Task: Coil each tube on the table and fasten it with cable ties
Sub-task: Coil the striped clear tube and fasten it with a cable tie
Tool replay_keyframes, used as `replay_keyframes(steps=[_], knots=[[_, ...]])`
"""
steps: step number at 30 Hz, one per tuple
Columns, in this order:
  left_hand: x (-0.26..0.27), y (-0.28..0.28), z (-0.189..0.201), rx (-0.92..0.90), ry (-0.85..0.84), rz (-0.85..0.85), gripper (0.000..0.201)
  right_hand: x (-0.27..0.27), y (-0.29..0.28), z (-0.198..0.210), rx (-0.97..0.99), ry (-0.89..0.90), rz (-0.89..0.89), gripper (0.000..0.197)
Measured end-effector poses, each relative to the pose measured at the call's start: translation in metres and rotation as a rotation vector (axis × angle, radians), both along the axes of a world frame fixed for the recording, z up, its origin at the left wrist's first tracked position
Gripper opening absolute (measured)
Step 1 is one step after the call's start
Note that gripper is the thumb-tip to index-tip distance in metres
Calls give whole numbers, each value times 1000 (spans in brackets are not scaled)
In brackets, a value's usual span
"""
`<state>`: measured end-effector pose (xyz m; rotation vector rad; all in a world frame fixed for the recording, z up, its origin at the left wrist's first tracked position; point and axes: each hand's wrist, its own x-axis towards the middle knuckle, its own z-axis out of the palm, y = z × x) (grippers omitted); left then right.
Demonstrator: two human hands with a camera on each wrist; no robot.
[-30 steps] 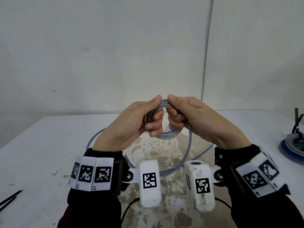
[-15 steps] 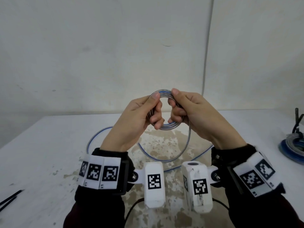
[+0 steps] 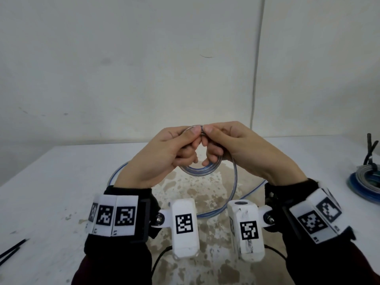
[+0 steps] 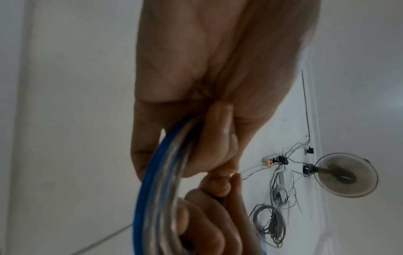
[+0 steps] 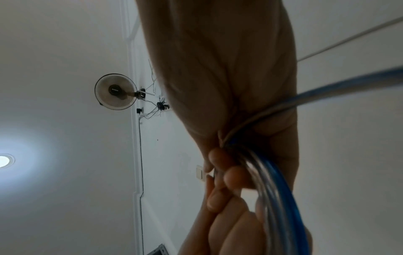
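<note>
A clear tube with a blue stripe is wound into a small coil point(image 3: 200, 171) held upright above the table point(image 3: 61, 182). My left hand point(image 3: 164, 153) grips the coil's left side, thumb on top. On the coil's right side my right hand point(image 3: 230, 147) holds it, thumb tip meeting the left thumb at the top. The tube's loose length point(image 3: 235, 182) hangs from the right hand in a wide loop and trails over the table. Both wrist views show the blue-edged coil point(image 4: 152, 198) point(image 5: 277, 189) running through curled fingers.
A finished blue and grey coil point(image 3: 364, 182) with a black tie lies at the table's right edge. Black cable ties point(image 3: 12, 249) lie at the near left. The table's middle is stained brown. A white wall stands close behind.
Both hands have risen slightly and come together, thumbs now touching on the coil's top. The hanging loop has drawn in a little.
</note>
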<state>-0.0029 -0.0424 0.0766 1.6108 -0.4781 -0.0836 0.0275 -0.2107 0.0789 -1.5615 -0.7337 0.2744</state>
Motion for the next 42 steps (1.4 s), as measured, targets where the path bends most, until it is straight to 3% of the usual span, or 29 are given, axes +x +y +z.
replay_keyframes(steps=[7,14,20,24,27,33,38,42], knots=[[3,-2,-1,59,-57,114,28,1,3,-3,-94,-143,-124,30],[2,3,-1,40,-28,104,32,-2,10,-5,-116,-269,-229,31],[-1,2,7,-177,-87,143,34,-2,7,-2,156,106,-38,43],[2,-5,7,-328,-116,214,35,-2,7,-1,311,228,82,40],[4,-8,6,-393,-66,147,35,1,9,-1,355,240,100,38],[-2,2,6,-107,20,8,36,0,1,1,104,22,27,35],[1,-5,-1,-39,-91,175,35,1,2,2,25,-106,-147,32],[4,-14,-2,-73,-113,212,35,4,1,-1,55,-120,-199,32]])
